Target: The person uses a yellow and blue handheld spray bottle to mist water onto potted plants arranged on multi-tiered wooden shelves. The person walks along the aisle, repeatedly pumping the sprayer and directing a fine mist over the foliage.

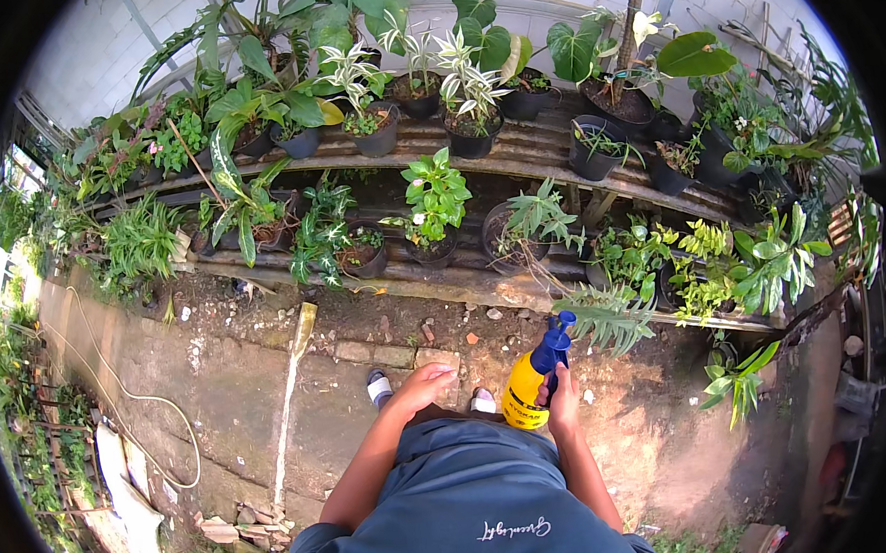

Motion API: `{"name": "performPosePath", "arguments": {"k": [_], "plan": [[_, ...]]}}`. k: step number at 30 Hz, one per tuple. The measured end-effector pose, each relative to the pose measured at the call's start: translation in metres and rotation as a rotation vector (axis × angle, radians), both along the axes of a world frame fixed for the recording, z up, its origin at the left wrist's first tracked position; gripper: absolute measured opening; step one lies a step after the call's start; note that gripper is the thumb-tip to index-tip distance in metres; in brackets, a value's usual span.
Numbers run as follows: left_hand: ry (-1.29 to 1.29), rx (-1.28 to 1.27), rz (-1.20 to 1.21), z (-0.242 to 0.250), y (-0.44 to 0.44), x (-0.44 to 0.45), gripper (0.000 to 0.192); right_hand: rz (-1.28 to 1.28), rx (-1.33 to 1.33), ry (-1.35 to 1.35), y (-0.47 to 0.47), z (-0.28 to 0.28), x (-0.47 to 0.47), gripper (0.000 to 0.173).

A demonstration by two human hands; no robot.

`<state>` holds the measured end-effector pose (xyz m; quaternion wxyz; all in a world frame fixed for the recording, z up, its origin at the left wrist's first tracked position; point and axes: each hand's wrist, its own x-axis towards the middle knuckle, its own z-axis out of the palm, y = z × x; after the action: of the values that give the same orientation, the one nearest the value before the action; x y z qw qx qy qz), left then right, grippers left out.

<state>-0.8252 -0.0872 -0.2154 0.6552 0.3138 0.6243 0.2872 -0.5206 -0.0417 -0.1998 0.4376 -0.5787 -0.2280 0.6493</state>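
My right hand (564,399) is closed around the handle of a yellow pump sprayer bottle (523,396) with a blue top (554,348). The sprayer is upright in front of my right hip, its nozzle towards the plant shelves. My left hand (428,386) is raised before my waist with the fingers loosely bent; no object shows in it. Beyond both hands stands the lower shelf (489,295) with a potted flowering plant (436,202), a drooping potted plant (519,231) and several other pots. A fern-like frond (611,320) hangs just past the sprayer's top.
An upper corrugated shelf (413,139) carries several potted plants against a white block wall (94,77). A pale wooden strip (290,390) lies on the ground at left, past it a hose (190,432). Broken tiles (250,531) are piled at lower left. Bricks (394,355) edge the soil ahead.
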Motion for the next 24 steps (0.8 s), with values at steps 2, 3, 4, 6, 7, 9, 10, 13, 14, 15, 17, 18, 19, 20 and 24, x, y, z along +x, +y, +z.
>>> {"name": "performPosePath", "arguments": {"k": [2, 3, 4, 6, 7, 9, 10, 13, 14, 15, 17, 18, 19, 20, 24], "plan": [[0.031, 0.019, -0.018, -0.001, 0.012, 0.004, 0.047, -0.006, 0.010, -0.039, -0.004, 0.000, 0.003, 0.045], [0.022, 0.029, -0.018, -0.001, 0.017, 0.008, 0.046, -0.011, -0.008, -0.053, -0.005, 0.000, 0.005, 0.044], [0.024, 0.018, -0.016, -0.001, 0.021, 0.012, 0.045, 0.029, -0.017, -0.074, -0.006, 0.000, 0.006, 0.046], [-0.008, 0.033, -0.064, 0.001, 0.023, 0.021, 0.045, 0.073, -0.006, -0.106, -0.007, -0.001, 0.008, 0.048], [-0.005, 0.041, -0.081, 0.002, 0.023, 0.024, 0.046, 0.066, -0.042, -0.110, -0.007, -0.002, 0.009, 0.049], [-0.091, 0.011, -0.084, 0.006, 0.019, 0.024, 0.047, 0.011, -0.020, -0.094, -0.004, -0.006, 0.006, 0.049], [-0.106, -0.016, -0.105, 0.008, 0.018, 0.020, 0.047, -0.014, -0.036, -0.077, -0.002, -0.008, 0.003, 0.049], [-0.091, -0.056, -0.104, 0.012, 0.024, 0.000, 0.047, 0.085, -0.066, -0.197, 0.006, -0.013, -0.010, 0.049], [-0.056, -0.064, -0.086, 0.013, 0.031, -0.009, 0.048, 0.054, -0.064, -0.189, 0.010, -0.014, -0.015, 0.049], [-0.025, -0.078, -0.061, 0.014, 0.039, -0.017, 0.048, 0.054, 0.002, -0.154, 0.012, -0.013, -0.021, 0.049], [-0.033, -0.033, -0.035, 0.013, 0.054, -0.031, 0.048, 0.031, -0.004, -0.110, 0.018, -0.010, -0.032, 0.049], [-0.037, -0.020, -0.036, 0.011, 0.061, -0.035, 0.048, 0.137, -0.025, -0.217, 0.020, -0.007, -0.037, 0.049], [-0.023, -0.024, -0.036, 0.008, 0.069, -0.040, 0.048, 0.272, 0.038, -0.340, 0.023, -0.005, -0.044, 0.050], [-0.033, -0.007, -0.046, 0.005, 0.075, -0.045, 0.048, 0.405, 0.121, -0.472, 0.025, -0.002, -0.051, 0.051], [-0.135, -0.068, -0.150, -0.014, 0.102, -0.076, 0.050, 0.382, 0.111, -0.609, 0.036, -0.001, -0.095, 0.054]]}}
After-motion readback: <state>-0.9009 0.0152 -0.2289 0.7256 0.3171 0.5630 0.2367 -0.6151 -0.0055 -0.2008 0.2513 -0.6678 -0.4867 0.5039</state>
